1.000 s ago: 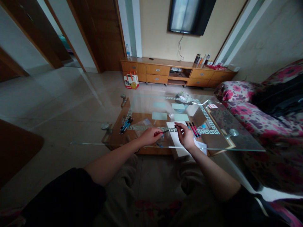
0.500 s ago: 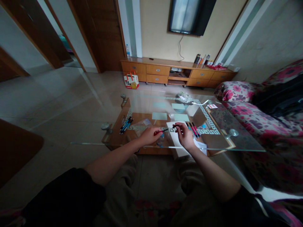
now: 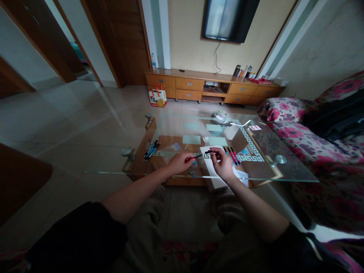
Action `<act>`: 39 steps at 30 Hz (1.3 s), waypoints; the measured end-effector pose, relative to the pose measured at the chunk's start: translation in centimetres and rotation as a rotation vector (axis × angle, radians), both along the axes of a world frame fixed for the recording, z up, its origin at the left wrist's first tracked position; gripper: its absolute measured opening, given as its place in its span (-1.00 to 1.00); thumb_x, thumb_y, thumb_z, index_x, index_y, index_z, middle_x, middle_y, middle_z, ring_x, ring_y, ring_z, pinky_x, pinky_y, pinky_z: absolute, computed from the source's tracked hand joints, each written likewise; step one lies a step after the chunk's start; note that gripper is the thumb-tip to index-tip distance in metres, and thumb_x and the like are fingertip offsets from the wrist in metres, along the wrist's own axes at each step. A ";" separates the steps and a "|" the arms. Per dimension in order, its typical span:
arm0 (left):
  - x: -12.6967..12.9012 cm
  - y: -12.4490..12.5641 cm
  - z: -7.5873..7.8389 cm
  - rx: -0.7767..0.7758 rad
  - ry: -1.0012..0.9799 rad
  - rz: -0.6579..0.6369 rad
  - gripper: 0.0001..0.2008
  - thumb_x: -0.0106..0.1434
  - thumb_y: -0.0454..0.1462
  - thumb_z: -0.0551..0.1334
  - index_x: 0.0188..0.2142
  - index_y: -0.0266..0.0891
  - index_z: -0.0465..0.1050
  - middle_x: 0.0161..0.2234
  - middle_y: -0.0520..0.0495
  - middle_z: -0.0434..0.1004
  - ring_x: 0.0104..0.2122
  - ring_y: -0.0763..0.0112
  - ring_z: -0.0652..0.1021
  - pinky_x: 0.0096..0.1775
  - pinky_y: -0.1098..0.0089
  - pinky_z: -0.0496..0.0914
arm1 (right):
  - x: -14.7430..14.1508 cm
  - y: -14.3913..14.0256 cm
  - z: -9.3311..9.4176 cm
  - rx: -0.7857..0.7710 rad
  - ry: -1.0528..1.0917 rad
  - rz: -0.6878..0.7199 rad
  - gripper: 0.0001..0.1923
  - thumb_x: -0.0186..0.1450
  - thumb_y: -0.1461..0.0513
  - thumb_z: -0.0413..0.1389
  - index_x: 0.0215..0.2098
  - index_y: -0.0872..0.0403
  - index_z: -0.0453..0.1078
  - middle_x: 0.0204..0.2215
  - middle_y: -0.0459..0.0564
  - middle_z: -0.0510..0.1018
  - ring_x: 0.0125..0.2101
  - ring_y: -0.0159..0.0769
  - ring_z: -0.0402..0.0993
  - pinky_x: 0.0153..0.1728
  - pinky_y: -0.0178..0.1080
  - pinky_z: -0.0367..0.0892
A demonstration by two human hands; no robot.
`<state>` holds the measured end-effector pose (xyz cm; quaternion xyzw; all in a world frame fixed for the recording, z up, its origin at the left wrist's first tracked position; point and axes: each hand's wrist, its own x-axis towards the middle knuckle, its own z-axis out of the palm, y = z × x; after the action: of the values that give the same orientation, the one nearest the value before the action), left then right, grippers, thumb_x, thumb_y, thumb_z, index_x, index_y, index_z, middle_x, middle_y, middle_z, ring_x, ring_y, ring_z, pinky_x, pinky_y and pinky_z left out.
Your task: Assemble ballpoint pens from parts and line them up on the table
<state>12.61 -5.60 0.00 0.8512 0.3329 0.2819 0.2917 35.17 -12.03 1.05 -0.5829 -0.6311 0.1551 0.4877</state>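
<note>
Over the near edge of the glass bench (image 3: 284,175), the left hand (image 3: 179,163) pinches a red pen (image 3: 192,158) while the right hand (image 3: 224,163) pinches a dark pen part (image 3: 209,152) just beyond its tip, above the white paper (image 3: 209,163). This looks like fitting the two pieces together, so the next move calls for lining them up end to end. Beyond the paper lie more pens (image 3: 232,155), and left of it a blue bundle (image 3: 151,149).

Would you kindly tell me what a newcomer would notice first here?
Two bare hands meet over the near edge of a glass coffee table: the left hand holds a red pen, whose tip the right hand pinches. Blue pens lie left, red pens right.
</note>
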 end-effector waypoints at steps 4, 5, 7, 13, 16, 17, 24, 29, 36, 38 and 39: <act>0.0 0.0 -0.1 -0.008 -0.003 0.000 -0.76 0.36 -0.19 0.14 -0.27 -0.26 0.53 -0.42 0.00 0.50 -0.45 0.45 0.42 -0.38 0.45 0.23 | 0.0 0.0 -0.1 -0.006 -0.017 -0.005 -0.68 0.39 0.06 0.04 -0.02 0.04 0.44 -0.22 0.04 0.62 -0.42 -0.28 0.50 -0.36 -0.22 0.44; 0.0 0.0 -0.1 -0.007 -0.008 0.001 -0.76 0.36 -0.19 0.14 -0.27 -0.26 0.53 -0.42 -0.01 0.50 -0.44 0.45 0.42 -0.37 0.45 0.23 | 0.0 0.0 -0.1 -0.008 -0.023 -0.008 -0.69 0.39 0.06 0.04 -0.02 0.04 0.44 -0.22 0.04 0.62 -0.43 -0.29 0.50 -0.36 -0.23 0.44; 0.0 0.1 -0.2 -0.002 -0.015 -0.002 -0.76 0.36 -0.19 0.14 -0.28 -0.26 0.53 -0.41 -0.01 0.50 -0.44 0.45 0.42 -0.37 0.45 0.23 | 0.0 0.0 -0.1 -0.014 -0.038 -0.010 -0.69 0.39 0.07 0.04 -0.02 0.04 0.45 -0.23 0.03 0.63 -0.43 -0.29 0.50 -0.35 -0.23 0.43; 0.0 0.1 -0.2 0.009 -0.017 -0.014 -0.74 0.37 -0.18 0.13 -0.25 -0.26 0.55 -0.42 -0.01 0.50 -0.44 0.44 0.42 -0.37 0.44 0.23 | 0.0 0.1 -0.5 -0.053 -0.062 0.006 -0.67 0.40 0.05 0.02 -0.01 0.03 0.44 -0.23 0.03 0.63 -0.46 -0.30 0.49 -0.44 -0.25 0.39; 0.0 0.1 -0.2 0.015 -0.020 -0.012 -0.74 0.37 -0.17 0.13 -0.24 -0.26 0.56 -0.42 -0.01 0.50 -0.43 0.43 0.42 -0.37 0.44 0.24 | 0.1 0.2 -0.5 -0.048 -0.070 0.026 -0.67 0.40 0.05 0.02 -0.02 0.03 0.44 -0.22 0.03 0.62 -0.46 -0.30 0.48 -0.44 -0.25 0.39; 0.0 0.1 -0.2 0.018 -0.017 -0.013 -0.74 0.37 -0.17 0.13 -0.23 -0.25 0.56 -0.41 -0.01 0.50 -0.43 0.43 0.43 -0.36 0.44 0.24 | 0.1 0.2 -0.5 -0.045 -0.074 0.033 -0.68 0.40 0.05 0.02 -0.03 0.03 0.44 -0.22 0.03 0.62 -0.45 -0.30 0.48 -0.43 -0.26 0.39; -0.2 0.4 -0.4 0.052 0.032 -0.004 -0.75 0.37 -0.19 0.12 -0.25 -0.24 0.55 -0.39 -0.03 0.51 -0.40 0.41 0.44 -0.35 0.43 0.25 | -0.3 0.4 -1.0 -0.046 -0.096 0.062 -0.73 0.41 0.08 0.01 -0.08 0.04 0.41 -0.23 0.02 0.58 -0.43 -0.32 0.47 -0.41 -0.26 0.38; -0.8 0.5 -0.8 0.058 0.053 0.006 -0.78 0.35 -0.20 0.15 -0.23 -0.24 0.56 -0.36 -0.05 0.52 -0.37 0.39 0.46 -0.32 0.42 0.27 | -0.8 -0.3 -2.0 -0.040 -0.109 0.093 -0.76 0.42 0.12 -0.02 -0.07 0.04 0.39 -0.22 0.03 0.56 -0.39 -0.30 0.47 -0.38 -0.25 0.38; -1.6 0.1 -0.4 0.041 0.097 -0.038 -0.78 0.33 -0.21 0.16 -0.21 -0.22 0.57 -0.36 -0.05 0.52 -0.37 0.39 0.46 -0.33 0.43 0.27 | -1.4 -1.7 -1.9 -0.054 -0.143 0.154 -0.76 0.41 0.16 -0.01 -0.02 0.05 0.38 -0.24 0.03 0.54 -0.41 -0.31 0.44 -0.34 -0.23 0.38; -1.7 -0.1 -0.3 0.060 0.107 -0.023 -0.78 0.33 -0.21 0.16 -0.22 -0.22 0.57 -0.36 -0.04 0.51 -0.37 0.38 0.46 -0.32 0.43 0.27 | -1.4 -1.8 -1.9 -0.051 -0.156 0.162 -0.76 0.41 0.16 0.00 -0.02 0.05 0.38 -0.26 0.02 0.54 -0.41 -0.31 0.44 -0.33 -0.23 0.38; -1.8 -0.2 -0.3 0.070 0.111 -0.019 -0.79 0.33 -0.20 0.17 -0.22 -0.21 0.57 -0.36 -0.04 0.51 -0.37 0.38 0.46 -0.32 0.43 0.27 | -1.5 -1.8 -2.0 -0.048 -0.162 0.166 -0.76 0.41 0.16 0.00 -0.02 0.05 0.38 -0.26 0.02 0.54 -0.40 -0.31 0.44 -0.33 -0.23 0.38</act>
<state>10.79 -5.78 -0.31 0.8784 0.3306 0.2428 0.2454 33.71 -13.84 -0.94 -0.5507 -0.7108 0.1625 0.4063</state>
